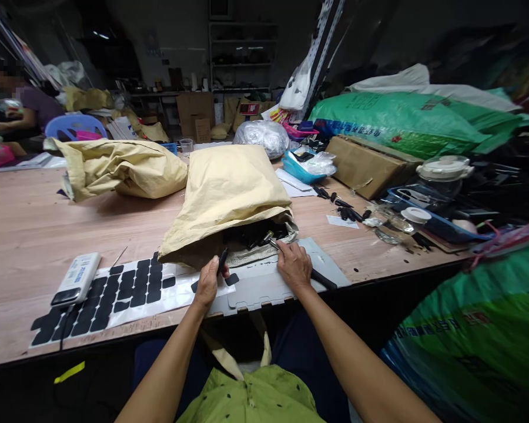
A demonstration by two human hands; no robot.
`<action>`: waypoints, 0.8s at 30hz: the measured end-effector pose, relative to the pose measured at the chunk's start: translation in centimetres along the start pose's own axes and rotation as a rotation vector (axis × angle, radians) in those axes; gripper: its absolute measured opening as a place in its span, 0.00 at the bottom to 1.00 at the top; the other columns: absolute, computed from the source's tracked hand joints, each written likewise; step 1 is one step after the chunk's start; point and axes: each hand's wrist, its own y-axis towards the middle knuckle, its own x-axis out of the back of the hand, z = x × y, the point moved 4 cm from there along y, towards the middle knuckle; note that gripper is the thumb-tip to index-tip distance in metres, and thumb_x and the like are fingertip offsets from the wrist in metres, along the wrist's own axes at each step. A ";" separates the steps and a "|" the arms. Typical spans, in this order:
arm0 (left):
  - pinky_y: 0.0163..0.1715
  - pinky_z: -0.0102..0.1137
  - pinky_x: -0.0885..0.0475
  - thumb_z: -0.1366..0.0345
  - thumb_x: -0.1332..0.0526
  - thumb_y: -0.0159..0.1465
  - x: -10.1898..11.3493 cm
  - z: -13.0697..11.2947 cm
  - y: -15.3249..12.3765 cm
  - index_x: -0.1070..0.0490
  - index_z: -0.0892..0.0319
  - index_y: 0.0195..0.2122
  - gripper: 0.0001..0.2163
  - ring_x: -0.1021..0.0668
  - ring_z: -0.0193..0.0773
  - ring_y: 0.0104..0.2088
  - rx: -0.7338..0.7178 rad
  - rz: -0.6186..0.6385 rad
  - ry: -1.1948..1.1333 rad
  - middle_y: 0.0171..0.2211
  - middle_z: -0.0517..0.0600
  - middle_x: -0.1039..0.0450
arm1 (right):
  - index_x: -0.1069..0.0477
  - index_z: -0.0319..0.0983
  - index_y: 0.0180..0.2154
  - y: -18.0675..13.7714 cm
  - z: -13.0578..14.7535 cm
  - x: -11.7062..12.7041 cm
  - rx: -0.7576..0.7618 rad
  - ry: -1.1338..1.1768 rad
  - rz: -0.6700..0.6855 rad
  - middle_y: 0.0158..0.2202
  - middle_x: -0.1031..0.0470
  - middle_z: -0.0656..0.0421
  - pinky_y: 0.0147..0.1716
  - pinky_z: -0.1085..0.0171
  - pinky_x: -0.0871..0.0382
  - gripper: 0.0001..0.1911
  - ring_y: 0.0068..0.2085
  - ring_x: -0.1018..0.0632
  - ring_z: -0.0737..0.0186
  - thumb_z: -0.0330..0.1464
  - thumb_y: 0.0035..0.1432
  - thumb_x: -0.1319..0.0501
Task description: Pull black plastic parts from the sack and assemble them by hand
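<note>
Black parts [256,235] half-hidden inside sack [229,188]

The table [35,235] was matt wood-grain; the sack [229,188] looked like rough yellowish woven cloth; the pads [127,288] were matt black.

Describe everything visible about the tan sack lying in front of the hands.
The tan sack is a creased, paper-like bag lying on the wooden table. Its mouth gapes toward the person, showing small black parts inside, and its lower lip rests on a grey flat panel. The right hand, holding a black-handled tool, sits at the opening; the left hand is just short of it, holding a small black piece.
</note>
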 end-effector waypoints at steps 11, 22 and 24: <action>0.36 0.33 0.30 0.43 0.53 0.67 0.0 -0.3 0.0 0.30 0.60 0.27 0.27 0.27 0.38 0.28 0.011 0.024 0.000 0.24 0.50 0.30 | 0.26 0.45 0.52 0.1 0.3 -0.1 -0.008 -0.059 0.006 0.39 0.28 0.55 0.35 0.62 0.47 0.18 0.39 0.34 0.59 0.29 0.62 0.45; 0.60 0.47 0.39 0.59 0.42 0.66 -1.7 0.7 -9.9 0.27 0.55 0.37 0.07 0.34 0.51 0.61 -0.566 0.427 0.880 0.61 0.55 0.36 | 0.27 0.45 0.52 0.3 0.5 0.0 -0.027 -0.075 0.047 0.41 0.28 0.54 0.37 0.61 0.45 0.18 0.42 0.33 0.57 0.30 0.63 0.45; 0.62 0.49 0.41 0.61 0.41 0.65 -1.8 1.9 -11.3 0.27 0.55 0.34 0.06 0.39 0.53 0.65 -0.622 0.434 0.998 0.65 0.54 0.41 | 0.27 0.45 0.52 0.3 0.5 0.0 -0.032 -0.072 0.055 0.42 0.28 0.54 0.37 0.61 0.45 0.18 0.42 0.32 0.57 0.30 0.63 0.45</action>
